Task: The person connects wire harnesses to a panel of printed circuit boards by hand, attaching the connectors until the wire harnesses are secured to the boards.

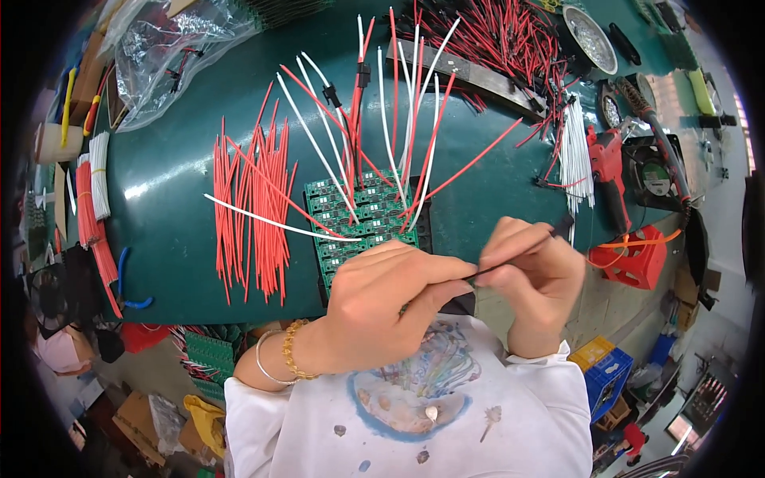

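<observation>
Between my hands a thin black lead (pixel 500 267) is stretched, with a small black connector (pixel 563 226) at its right end. My left hand (pixel 390 299) pinches the lead's left end between thumb and fingers. Closed round the lead near the connector is my right hand (pixel 538 275), a little blurred. Just beyond my left hand lies a panel of green circuit boards (pixel 327 205), its near part hidden by that hand. Red and white wires (pixel 315 131) fan up and outward from the boards, and a black plug (pixel 363 76) sits among them.
Loose red wires (pixel 251 215) lie left of the boards. A metal bar (pixel 470 80) stands before a heap of red-and-black leads (pixel 494 40). Rightward are white wires (pixel 574 151), a red tool (pixel 610 171) and a fan (pixel 655 177). Blue-handled pliers (pixel 123 279) rest at the left edge.
</observation>
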The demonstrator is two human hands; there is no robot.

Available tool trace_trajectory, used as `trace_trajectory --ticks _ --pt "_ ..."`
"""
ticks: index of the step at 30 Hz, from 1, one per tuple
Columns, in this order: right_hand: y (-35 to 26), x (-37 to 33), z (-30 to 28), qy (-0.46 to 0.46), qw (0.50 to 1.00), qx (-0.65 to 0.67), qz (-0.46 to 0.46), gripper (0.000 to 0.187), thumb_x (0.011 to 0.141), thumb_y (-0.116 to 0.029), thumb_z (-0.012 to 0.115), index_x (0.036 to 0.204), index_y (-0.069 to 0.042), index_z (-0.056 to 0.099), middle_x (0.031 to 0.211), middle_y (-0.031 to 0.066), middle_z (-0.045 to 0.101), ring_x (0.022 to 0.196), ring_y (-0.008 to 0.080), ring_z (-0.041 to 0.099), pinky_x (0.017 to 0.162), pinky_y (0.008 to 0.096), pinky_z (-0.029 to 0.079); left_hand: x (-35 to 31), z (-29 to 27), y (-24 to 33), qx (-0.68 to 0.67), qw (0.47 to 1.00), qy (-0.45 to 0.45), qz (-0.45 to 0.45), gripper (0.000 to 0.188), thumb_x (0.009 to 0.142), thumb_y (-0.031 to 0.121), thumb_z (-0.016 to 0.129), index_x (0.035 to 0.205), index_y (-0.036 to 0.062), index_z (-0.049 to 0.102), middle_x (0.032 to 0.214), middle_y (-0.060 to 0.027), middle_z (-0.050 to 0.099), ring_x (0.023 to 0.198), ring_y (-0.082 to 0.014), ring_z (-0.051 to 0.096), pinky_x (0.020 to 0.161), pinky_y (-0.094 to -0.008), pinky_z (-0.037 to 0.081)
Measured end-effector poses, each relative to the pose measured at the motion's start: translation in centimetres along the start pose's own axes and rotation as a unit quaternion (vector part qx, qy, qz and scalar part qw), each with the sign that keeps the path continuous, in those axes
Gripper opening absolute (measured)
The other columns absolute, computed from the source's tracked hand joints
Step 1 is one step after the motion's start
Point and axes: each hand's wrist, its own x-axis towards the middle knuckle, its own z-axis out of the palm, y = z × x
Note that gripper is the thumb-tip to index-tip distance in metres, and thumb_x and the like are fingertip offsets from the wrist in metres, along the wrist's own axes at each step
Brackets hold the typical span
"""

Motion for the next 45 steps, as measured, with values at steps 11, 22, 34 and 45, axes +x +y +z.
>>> trace_trajectory --ticks 11,22,34,45 --pt "0.5 3.1 2.7 -0.096 0.915 -0.348 -0.179 0.017 0.068 0.002 0.074 0.073 0.002 0.059 0.063 0.0107 0.06 0.053 0.022 0.055 0.049 0.0306 0.041 -0.5 -4.6 -0.6 0.227 0.973 -0.011 0.04 0.022 0.067 -0.004 0.073 0.083 0.0024 0.06 0.076 -0.0083 0.059 0.064 -0.0233 0.055 0.059 -0.0347 0.04" --pt "4.6 5.1 3.7 -0.052 0.894 -0.342 -0.284 0.02 0.067 0.01 0.069 0.083 0.003 0.058 0.072 0.0111 0.061 0.057 0.0257 0.058 0.05 0.0325 0.045 -0.8 -5.1 -2.8 0.201 0.975 0.086 -0.05 0.017 0.071 -0.007 0.072 0.084 0.0011 0.064 0.074 -0.0074 0.063 0.059 -0.0177 0.056 0.056 -0.028 0.043" --pt "5.4 5.5 4.1 -0.033 0.897 -0.343 -0.277 0.013 0.069 0.012 0.068 0.075 0.004 0.059 0.065 0.011 0.058 0.054 0.0241 0.055 0.048 0.0301 0.041 -0.8 -4.8 -3.9 0.182 0.978 0.083 -0.06 0.015 0.073 -0.006 0.072 0.084 0.0009 0.064 0.073 -0.0069 0.063 0.056 -0.0156 0.053 0.053 -0.0265 0.042" --pt "5.7 5.3 4.2 -0.026 0.88 -0.375 -0.291 0.016 0.068 0.002 0.071 0.078 -0.003 0.06 0.068 0.0057 0.06 0.057 0.0222 0.056 0.05 0.0315 0.044 -0.8 -4.4 -4.2 0.2 0.974 0.096 -0.053 0.014 0.074 -0.004 0.073 0.084 0.0017 0.064 0.075 -0.0064 0.064 0.058 -0.0156 0.053 0.053 -0.0265 0.041"
